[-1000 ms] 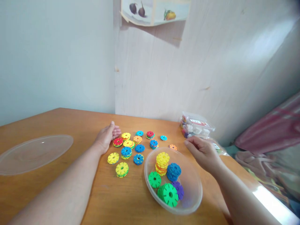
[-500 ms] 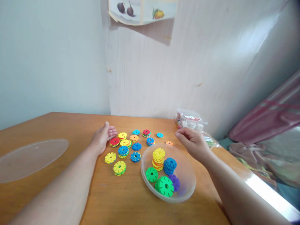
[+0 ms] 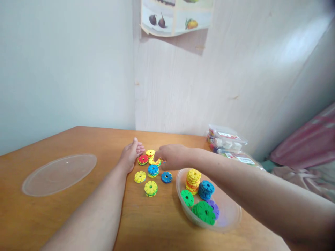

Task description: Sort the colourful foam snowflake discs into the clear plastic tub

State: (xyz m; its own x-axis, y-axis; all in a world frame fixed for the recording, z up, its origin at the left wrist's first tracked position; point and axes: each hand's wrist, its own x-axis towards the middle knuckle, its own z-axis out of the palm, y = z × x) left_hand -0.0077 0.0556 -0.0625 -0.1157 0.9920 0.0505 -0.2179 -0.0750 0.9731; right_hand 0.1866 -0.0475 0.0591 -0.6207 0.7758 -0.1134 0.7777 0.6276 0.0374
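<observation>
Several coloured toothed plastic discs (image 3: 153,170) lie scattered on the wooden table (image 3: 78,139). My left hand (image 3: 131,156) rests on its edge beside them, fingers straight and together, touching nothing I can make out. My right hand (image 3: 171,157) reaches across over the discs, fingers curled down onto a yellow disc (image 3: 154,161); its fingertips are partly hidden. A clear plastic bowl (image 3: 230,218) to the right holds stacks of yellow, blue, green and purple discs (image 3: 193,179).
A clear round lid (image 3: 59,173) lies on the table at the left. Clear plastic boxes (image 3: 227,139) stand at the back right against the wall. A fruit poster (image 3: 175,15) hangs above. Pink cloth (image 3: 306,146) lies beyond the table's right edge.
My right hand has swung left from beside the bowl to over the scattered discs, covering several of them. My left hand has stayed put. The view has shifted slightly.
</observation>
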